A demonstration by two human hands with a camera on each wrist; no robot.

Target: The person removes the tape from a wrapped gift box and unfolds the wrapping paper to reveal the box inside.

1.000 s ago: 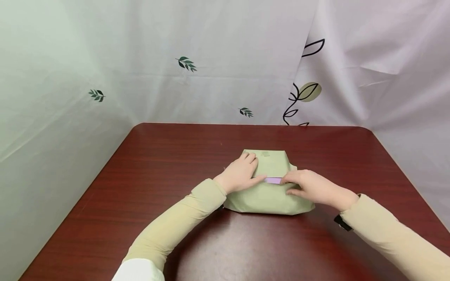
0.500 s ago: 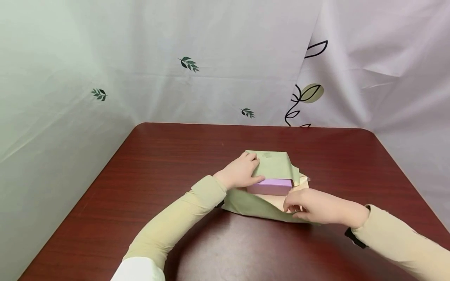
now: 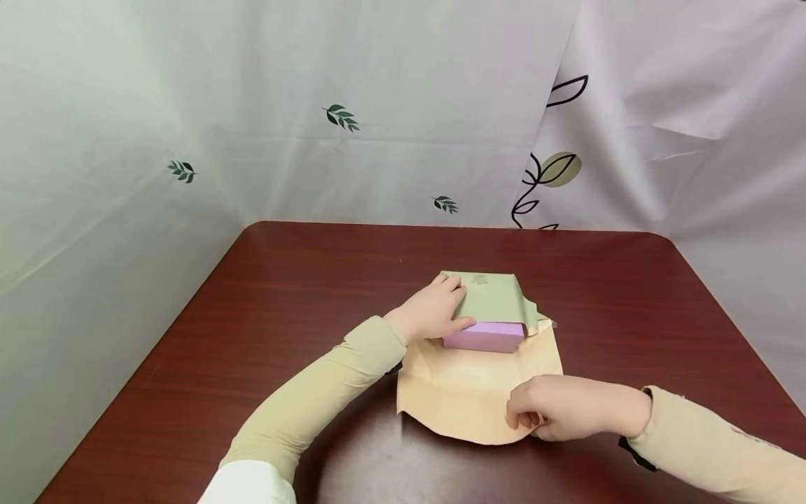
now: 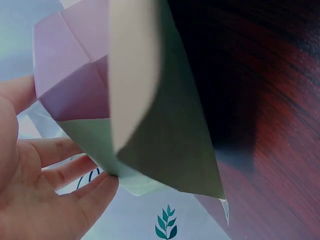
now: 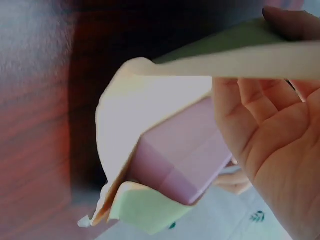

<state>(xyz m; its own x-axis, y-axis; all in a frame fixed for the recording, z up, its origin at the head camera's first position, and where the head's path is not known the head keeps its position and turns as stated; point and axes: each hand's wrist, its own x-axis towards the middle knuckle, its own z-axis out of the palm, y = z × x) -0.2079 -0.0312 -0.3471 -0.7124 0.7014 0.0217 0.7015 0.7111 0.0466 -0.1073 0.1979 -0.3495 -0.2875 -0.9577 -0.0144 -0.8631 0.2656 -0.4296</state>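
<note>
A purple box lies partly wrapped in paper that is green outside and cream inside. Green wrapping paper still covers its far top, while the near flap's cream inner side faces up toward me. My left hand rests on the parcel's left side, fingers on the green paper and thumb at the box's near edge. With my right hand I pinch the near right edge of the flap; the right wrist view shows the thumb and fingers on opposite sides of the paper.
The parcel sits on a dark red wooden table with rounded far corners. Pale curtains with leaf prints hang behind it and at both sides. A clear piece, perhaps tape, sticks out at a paper corner.
My right hand has pulled the near flap toward me and down, from folded over the box to laid back. More of the box and cream inside now shows. My left hand has stayed put.
</note>
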